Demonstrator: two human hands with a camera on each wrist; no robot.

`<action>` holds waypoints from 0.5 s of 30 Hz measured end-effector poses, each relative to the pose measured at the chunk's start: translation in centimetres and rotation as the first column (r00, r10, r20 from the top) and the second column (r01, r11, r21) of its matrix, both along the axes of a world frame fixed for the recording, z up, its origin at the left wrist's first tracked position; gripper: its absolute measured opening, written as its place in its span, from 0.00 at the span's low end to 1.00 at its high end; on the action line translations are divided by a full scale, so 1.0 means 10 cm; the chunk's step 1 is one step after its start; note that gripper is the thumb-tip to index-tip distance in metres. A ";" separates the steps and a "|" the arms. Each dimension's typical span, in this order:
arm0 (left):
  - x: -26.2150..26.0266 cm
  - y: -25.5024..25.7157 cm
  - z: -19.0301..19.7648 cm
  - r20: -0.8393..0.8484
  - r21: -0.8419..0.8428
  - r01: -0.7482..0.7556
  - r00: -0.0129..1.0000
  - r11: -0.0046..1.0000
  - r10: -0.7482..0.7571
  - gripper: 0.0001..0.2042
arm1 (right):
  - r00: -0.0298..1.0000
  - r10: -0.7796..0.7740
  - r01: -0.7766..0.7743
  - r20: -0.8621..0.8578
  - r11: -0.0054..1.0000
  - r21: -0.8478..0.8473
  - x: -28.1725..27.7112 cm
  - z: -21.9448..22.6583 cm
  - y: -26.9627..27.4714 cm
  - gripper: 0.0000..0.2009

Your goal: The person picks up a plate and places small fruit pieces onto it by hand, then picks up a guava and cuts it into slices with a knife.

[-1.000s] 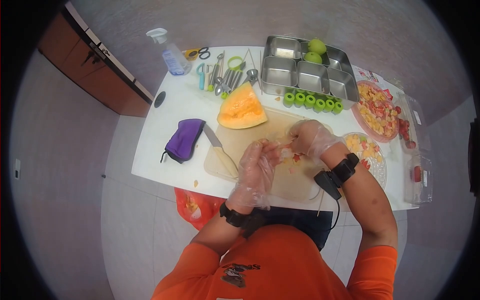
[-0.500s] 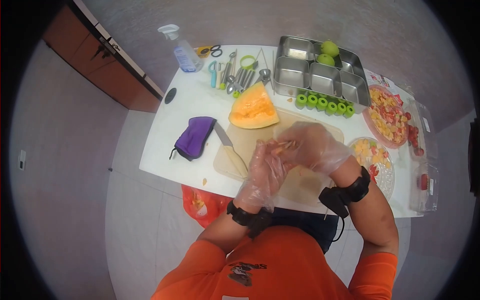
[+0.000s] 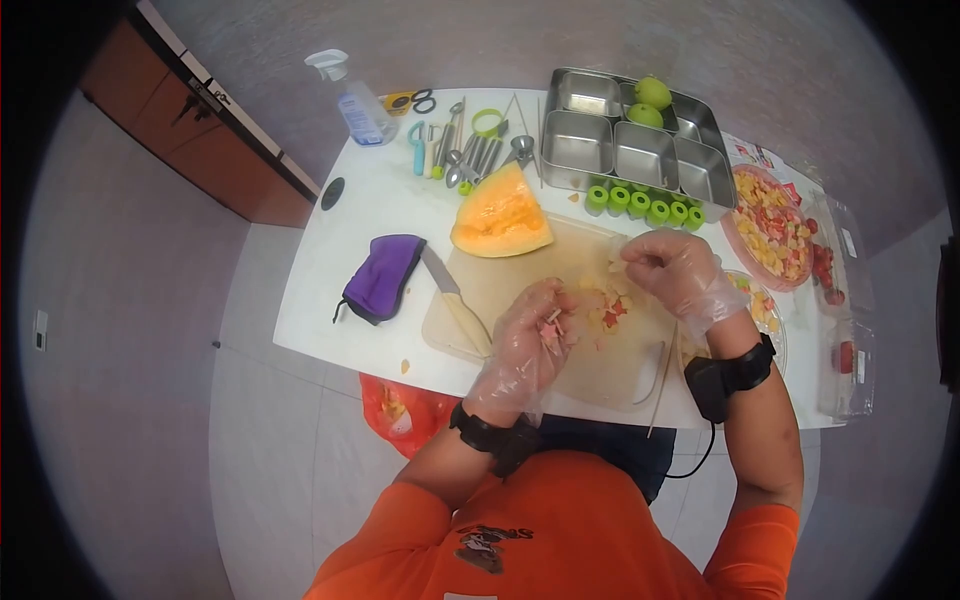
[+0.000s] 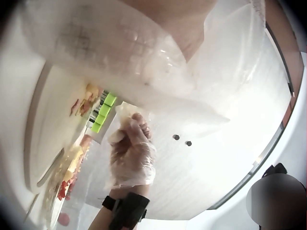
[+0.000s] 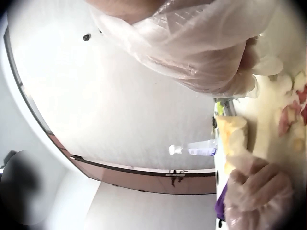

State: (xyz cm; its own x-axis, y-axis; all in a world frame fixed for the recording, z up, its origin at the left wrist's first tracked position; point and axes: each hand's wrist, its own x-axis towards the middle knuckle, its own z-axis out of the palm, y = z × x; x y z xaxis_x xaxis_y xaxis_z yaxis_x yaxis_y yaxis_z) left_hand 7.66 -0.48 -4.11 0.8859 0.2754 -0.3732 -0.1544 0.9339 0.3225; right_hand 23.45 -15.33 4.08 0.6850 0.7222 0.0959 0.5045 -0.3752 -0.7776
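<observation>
Gloved in clear plastic, my left hand [image 3: 522, 345] holds a pink star-shaped piece [image 3: 550, 330] against its curled fingers, above the cutting board's [image 3: 570, 375] near part. My right hand [image 3: 682, 275] is apart from it, over the board's right side, fingers curled. Something pale and translucent is at its fingertips; whether it is loose glove or a thin piece, I cannot tell. Red and pale fruit pieces [image 3: 612, 312] lie on the board between the hands. In the left wrist view the right hand [image 4: 132, 155] shows curled; the right wrist view shows the left hand [image 5: 261, 194].
An orange melon wedge [image 3: 502, 215] sits at the board's back left, with a knife [image 3: 458, 305] and purple pouch [image 3: 383, 278] to the left. Behind are tools, green-topped cutters [image 3: 640, 206] and a steel tray [image 3: 579, 182]. Fruit platters [image 3: 775, 240] stand at the right.
The hands were close together; my right hand has since moved away to the right. The star-shaped piece in my left hand and the pieces on the board now show.
</observation>
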 end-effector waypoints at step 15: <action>-0.01 -0.01 0.03 0.032 -0.029 0.020 0.999 0.999 -0.019 0.06 | 0.871 0.420 -0.140 0.257 0.711 -0.689 0.00 -0.40 0.15 0.26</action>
